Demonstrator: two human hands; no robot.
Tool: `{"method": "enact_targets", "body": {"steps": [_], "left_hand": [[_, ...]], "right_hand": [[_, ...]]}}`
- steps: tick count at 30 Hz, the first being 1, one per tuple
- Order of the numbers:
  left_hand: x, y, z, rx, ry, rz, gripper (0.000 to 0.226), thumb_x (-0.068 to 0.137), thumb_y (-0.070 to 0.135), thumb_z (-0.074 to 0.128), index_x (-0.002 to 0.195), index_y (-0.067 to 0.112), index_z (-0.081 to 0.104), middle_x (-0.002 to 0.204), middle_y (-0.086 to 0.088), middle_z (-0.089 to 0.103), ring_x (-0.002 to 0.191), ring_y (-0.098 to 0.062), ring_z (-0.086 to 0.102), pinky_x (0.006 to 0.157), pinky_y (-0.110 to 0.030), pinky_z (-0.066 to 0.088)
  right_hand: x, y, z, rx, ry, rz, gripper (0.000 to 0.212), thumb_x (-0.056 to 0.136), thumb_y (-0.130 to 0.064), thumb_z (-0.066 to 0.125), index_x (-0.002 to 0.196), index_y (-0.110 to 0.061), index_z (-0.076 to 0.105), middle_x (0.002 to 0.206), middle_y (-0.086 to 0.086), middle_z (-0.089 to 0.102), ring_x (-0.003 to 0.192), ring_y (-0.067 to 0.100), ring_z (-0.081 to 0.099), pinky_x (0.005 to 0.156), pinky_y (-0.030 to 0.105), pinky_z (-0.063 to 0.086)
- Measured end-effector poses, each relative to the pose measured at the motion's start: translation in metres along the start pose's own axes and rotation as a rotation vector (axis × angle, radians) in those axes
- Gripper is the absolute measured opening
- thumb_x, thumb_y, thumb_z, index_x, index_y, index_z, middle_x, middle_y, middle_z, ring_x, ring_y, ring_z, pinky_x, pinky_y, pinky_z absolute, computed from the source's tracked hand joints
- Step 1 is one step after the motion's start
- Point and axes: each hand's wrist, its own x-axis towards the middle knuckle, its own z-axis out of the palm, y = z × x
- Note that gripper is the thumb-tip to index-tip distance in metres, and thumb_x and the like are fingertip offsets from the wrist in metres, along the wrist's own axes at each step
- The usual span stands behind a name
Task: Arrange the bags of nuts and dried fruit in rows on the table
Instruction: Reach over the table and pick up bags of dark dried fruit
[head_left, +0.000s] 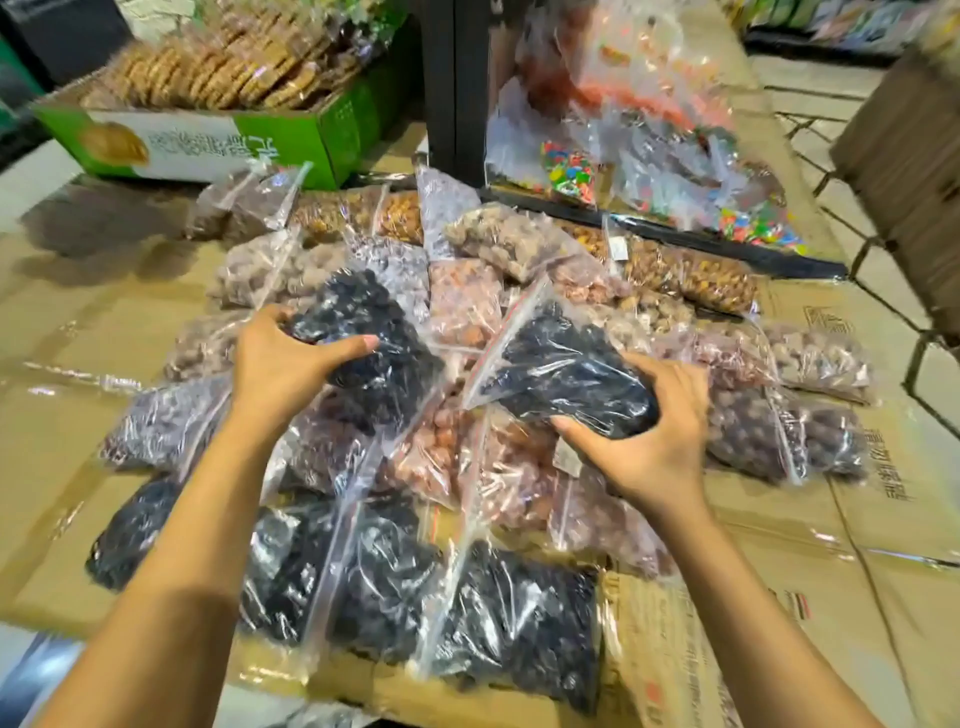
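**Dark fruit bags lifted from the pile, one per hand**

Bags of dark dried fruit are held over the middle of the heap, one in each hand. The left bag (363, 343) is gripped by the left hand (283, 358), thumb across the front and fingers closed around the back. The right bag (566, 379) is clasped by the right hand (649, 441), fingers curled over its lower end, its sealed top pointing to 11 o'clock.

Sorting appears to be in hand: like is being gathered with like. Three more dark bags (415, 597) lie at 6 o'clock in a rough row, so the held pair would likely be set beside them. That calls for a low carry toward the body and a flat release.

Pale nut bags (467, 306) overlap at the centre and toward 12 o'clock. Bare cardboard surface (67, 364) is open at 9 o'clock and at 4 o'clock. A green box of biscuits (208, 140) stands at 11 o'clock, and a candy bin (623, 156) at 1 o'clock.
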Motion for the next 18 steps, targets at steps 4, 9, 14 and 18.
{"method": "enact_targets", "body": {"steps": [4, 9, 14, 18], "left_hand": [[-0.044, -0.002, 0.002, -0.294, 0.187, -0.056, 0.105, 0.033, 0.061, 0.092, 0.121, 0.012, 0.058, 0.114, -0.006, 0.068, 0.100, -0.026, 0.069, 0.086, -0.043, 0.056], [-0.137, -0.006, 0.028, -0.697, 0.239, -0.116, 0.076, 0.061, 0.034, 0.087, 0.127, 0.009, 0.059, 0.114, -0.009, 0.071, 0.091, -0.021, 0.071, 0.067, -0.036, 0.059], [-0.228, -0.025, 0.053, -1.003, 0.193, -0.358, 0.018, 0.086, 0.032, 0.065, 0.089, 0.018, 0.075, 0.092, 0.001, 0.075, 0.071, -0.011, 0.071, 0.057, -0.024, 0.058], [-0.265, -0.043, 0.061, -0.978, 0.241, -0.357, 0.023, 0.090, 0.029, 0.061, 0.073, 0.025, 0.077, 0.083, 0.008, 0.075, 0.071, -0.006, 0.069, 0.057, -0.018, 0.055]], "right_hand": [[-0.038, 0.015, -0.047, 0.210, -0.159, 0.112, 0.070, 0.057, -0.057, 0.077, 0.114, -0.023, 0.056, 0.112, -0.036, 0.043, 0.107, 0.007, 0.046, 0.098, 0.023, 0.037], [-0.086, 0.043, -0.080, 0.475, -0.232, 0.228, 0.031, 0.064, -0.042, 0.075, 0.089, -0.031, 0.061, 0.095, -0.028, 0.057, 0.091, -0.004, 0.054, 0.084, 0.011, 0.040], [-0.131, 0.061, -0.085, 0.261, -0.537, 0.138, 0.039, 0.073, -0.065, 0.064, 0.104, -0.043, 0.054, 0.089, -0.003, 0.058, 0.093, 0.017, 0.052, 0.082, 0.029, 0.049], [-0.149, 0.053, -0.082, -0.222, -0.815, -0.149, 0.095, 0.065, -0.083, 0.052, 0.139, -0.025, 0.038, 0.136, 0.007, 0.040, 0.128, 0.026, 0.026, 0.103, 0.049, 0.038]]}}
